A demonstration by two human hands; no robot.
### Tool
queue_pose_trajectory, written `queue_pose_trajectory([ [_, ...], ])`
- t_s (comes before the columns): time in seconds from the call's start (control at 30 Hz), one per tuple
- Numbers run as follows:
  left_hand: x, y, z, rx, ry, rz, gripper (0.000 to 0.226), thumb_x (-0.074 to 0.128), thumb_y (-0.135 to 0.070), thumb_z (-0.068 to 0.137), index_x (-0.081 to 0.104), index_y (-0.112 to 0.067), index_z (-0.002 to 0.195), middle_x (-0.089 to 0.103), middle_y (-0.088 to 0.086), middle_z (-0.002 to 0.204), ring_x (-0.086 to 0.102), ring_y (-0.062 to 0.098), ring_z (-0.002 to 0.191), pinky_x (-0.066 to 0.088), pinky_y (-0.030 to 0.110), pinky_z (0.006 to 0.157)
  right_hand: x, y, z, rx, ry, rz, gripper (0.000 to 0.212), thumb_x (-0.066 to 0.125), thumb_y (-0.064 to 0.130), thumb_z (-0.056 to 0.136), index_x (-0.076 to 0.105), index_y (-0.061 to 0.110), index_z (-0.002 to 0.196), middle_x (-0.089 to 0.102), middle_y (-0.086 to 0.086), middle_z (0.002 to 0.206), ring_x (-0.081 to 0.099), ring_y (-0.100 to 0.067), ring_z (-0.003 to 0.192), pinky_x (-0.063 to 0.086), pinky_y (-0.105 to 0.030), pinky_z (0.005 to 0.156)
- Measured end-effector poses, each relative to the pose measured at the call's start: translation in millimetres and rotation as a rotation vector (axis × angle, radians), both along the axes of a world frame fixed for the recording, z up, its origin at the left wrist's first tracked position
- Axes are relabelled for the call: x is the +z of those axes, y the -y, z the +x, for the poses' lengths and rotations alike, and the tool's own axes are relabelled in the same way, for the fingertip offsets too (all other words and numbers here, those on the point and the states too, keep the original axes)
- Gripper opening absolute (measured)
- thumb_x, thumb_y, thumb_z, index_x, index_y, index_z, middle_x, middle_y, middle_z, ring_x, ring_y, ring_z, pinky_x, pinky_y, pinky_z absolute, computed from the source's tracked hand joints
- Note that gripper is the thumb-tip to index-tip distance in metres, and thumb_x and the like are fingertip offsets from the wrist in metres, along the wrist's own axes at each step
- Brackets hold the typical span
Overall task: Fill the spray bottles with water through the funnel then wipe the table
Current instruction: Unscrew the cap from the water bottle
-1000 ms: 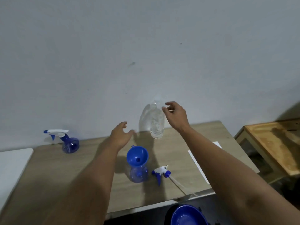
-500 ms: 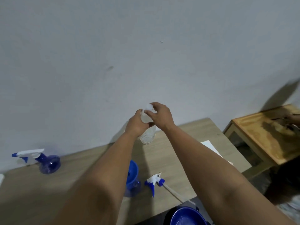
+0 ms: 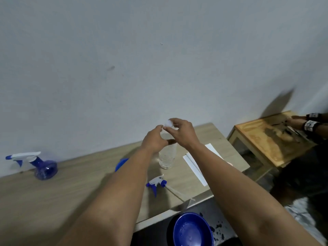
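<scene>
A plain pale grey-blue wall [image 3: 159, 59] is taking up most of the view, with a few small scuffs and marks on it. A light wood-grain bench [image 3: 44, 196] is running along the wall's base. Off to the right, a smaller wooden side table [image 3: 266, 139] with a worn, stained orange top is sitting just beside the bench, lower down. A dark shadow [image 3: 278, 105] is falling across the wall above it. The floor [image 3: 292, 183] below is looking dark and murky, hard to make out.
</scene>
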State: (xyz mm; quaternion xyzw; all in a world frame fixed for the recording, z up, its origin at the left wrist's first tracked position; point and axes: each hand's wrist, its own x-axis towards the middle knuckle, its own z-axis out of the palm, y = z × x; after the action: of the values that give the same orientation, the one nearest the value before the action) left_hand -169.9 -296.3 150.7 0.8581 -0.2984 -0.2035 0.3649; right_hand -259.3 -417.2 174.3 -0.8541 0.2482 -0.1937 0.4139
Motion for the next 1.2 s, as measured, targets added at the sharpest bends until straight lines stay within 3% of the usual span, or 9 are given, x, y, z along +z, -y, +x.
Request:
queue_pose_trajectory([
  [0.33, -6, -14, -23, -0.001, -0.053, -0.061, 0.084, 0.088, -0.059, 0.064, 0.055, -0.033, 0.137, 0.061, -0.012, 0.139, 0.055, 0.015, 0.131, 0.048, 0.037, 0.107, -3, -10, -24, -0.025, 0.062, 0.047, 0.041, 0.087, 0.054, 0.073, 0.068, 0.025, 0.094, 0.073, 0.010, 0.094, 0.069, -0.012, 0.095, 0.059, -0.040, 0.087],
  [0.43, -8, -13, -27, 0.013, -0.082, -0.085, 0.084, 0.090, -0.051, 0.068, 0.053, -0.029, 0.140, 0.059, -0.007, 0.143, 0.054, 0.017, 0.133, 0.047, 0.036, 0.107, -9, -10, -25, 0.011, 0.094, 0.084, 0.042, 0.083, 0.056, 0.073, 0.070, 0.024, 0.098, 0.074, 0.009, 0.096, 0.070, -0.013, 0.099, 0.059, -0.039, 0.091],
  [0.57, -8, -11, -30, 0.013, -0.067, -0.083, 0.084, 0.087, -0.048, 0.073, 0.048, -0.026, 0.144, 0.056, -0.005, 0.146, 0.052, 0.020, 0.134, 0.048, 0.040, 0.107, -2, 0, -30, 0.137, 0.084, 0.138, 0.030, 0.084, 0.030, 0.089, 0.075, 0.016, 0.114, 0.076, 0.004, 0.110, 0.069, -0.013, 0.107, 0.055, -0.031, 0.096],
  [0.67, -8, -9, -30, 0.006, -0.063, -0.080, 0.083, 0.088, -0.046, 0.073, 0.049, -0.025, 0.144, 0.056, -0.005, 0.144, 0.053, 0.021, 0.133, 0.048, 0.039, 0.106, 0, 3, -31, 0.149, 0.085, 0.162, 0.031, 0.087, 0.029, 0.086, 0.074, 0.020, 0.112, 0.076, 0.004, 0.110, 0.069, -0.011, 0.107, 0.054, -0.027, 0.094],
  [0.8, -6, -8, -30, 0.008, -0.081, -0.088, 0.086, 0.090, -0.041, 0.073, 0.048, -0.022, 0.146, 0.053, -0.004, 0.148, 0.050, 0.021, 0.137, 0.044, 0.032, 0.104, -6, 1, -25, 0.063, 0.111, 0.215, 0.034, 0.095, 0.032, 0.074, 0.070, 0.020, 0.093, 0.076, -0.001, 0.097, 0.071, -0.020, 0.097, 0.060, -0.036, 0.087],
  [0.93, -5, -8, -31, 0.007, -0.085, -0.083, 0.083, 0.088, -0.039, 0.076, 0.046, -0.023, 0.146, 0.058, -0.002, 0.142, 0.053, 0.022, 0.132, 0.045, 0.029, 0.095, 1, 11, -25, 0.167, 0.089, 0.239, 0.028, 0.090, 0.021, 0.082, 0.076, 0.013, 0.104, 0.078, -0.005, 0.105, 0.071, -0.026, 0.104, 0.058, -0.039, 0.095],
  [1.03, -4, -9, -31, 0.006, -0.091, -0.077, 0.086, 0.087, -0.040, 0.077, 0.044, -0.022, 0.149, 0.053, -0.002, 0.149, 0.049, 0.022, 0.137, 0.043, 0.030, 0.098, 5, 13, -24, 0.200, 0.010, 0.242, 0.043, 0.092, 0.029, 0.079, 0.072, 0.022, 0.117, 0.077, -0.004, 0.112, 0.070, -0.023, 0.109, 0.057, -0.037, 0.098],
  [1.1, -5, -9, -30, 0.009, -0.108, -0.084, 0.083, 0.088, -0.039, 0.076, 0.047, -0.023, 0.146, 0.053, -0.003, 0.148, 0.049, 0.021, 0.137, 0.044, 0.032, 0.100, 2, 11, -21, 0.132, 0.040, 0.235, 0.048, 0.095, 0.036, 0.071, 0.068, 0.024, 0.108, 0.076, -0.010, 0.107, 0.071, -0.027, 0.102, 0.059, -0.041, 0.093],
  [1.2, -4, -11, -28, 0.010, -0.104, -0.084, 0.086, 0.089, -0.042, 0.074, 0.047, -0.023, 0.147, 0.054, -0.003, 0.147, 0.050, 0.021, 0.136, 0.046, 0.038, 0.106, -2, 10, -21, 0.151, 0.094, 0.284, 0.031, 0.090, 0.022, 0.080, 0.073, 0.015, 0.104, 0.077, -0.011, 0.108, 0.071, -0.031, 0.106, 0.059, -0.044, 0.097],
])
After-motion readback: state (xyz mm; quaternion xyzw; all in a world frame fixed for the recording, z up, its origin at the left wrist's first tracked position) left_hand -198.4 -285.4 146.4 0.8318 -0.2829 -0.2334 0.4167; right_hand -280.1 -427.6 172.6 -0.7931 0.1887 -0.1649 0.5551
